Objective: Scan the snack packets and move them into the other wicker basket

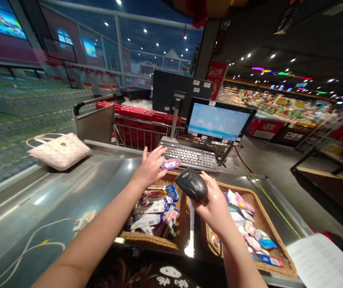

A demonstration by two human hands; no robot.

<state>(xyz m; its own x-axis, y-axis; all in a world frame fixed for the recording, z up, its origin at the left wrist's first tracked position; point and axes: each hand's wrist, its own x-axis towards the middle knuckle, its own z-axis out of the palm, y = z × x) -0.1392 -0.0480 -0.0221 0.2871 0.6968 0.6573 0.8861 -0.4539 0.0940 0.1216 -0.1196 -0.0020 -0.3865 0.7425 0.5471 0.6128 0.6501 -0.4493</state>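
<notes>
In my right hand [215, 200] is a black handheld barcode scanner [192, 183], its head pointing left above the gap between two wicker baskets. My left hand [151, 167] holds a small pink and purple package [170, 164] between thumb and fingers, beside the left end of the black keyboard [194, 156]. Whether a fingertip touches the keys I cannot tell. Below my left hand, the left wicker basket [182, 236] contains several small wrapped items [156, 208]. Under my right arm, the right wicker basket [279, 244] has mixed small packages [251, 232].
Behind the keyboard stand a lit monitor [219, 120] and a dark screen back [171, 92]. On the metal counter [108, 168] are a pale handbag [62, 152] and a power strip [84, 222] with white cables. Printed paper [327, 260] lies at the right; a shopping cart [138, 132] stands beyond.
</notes>
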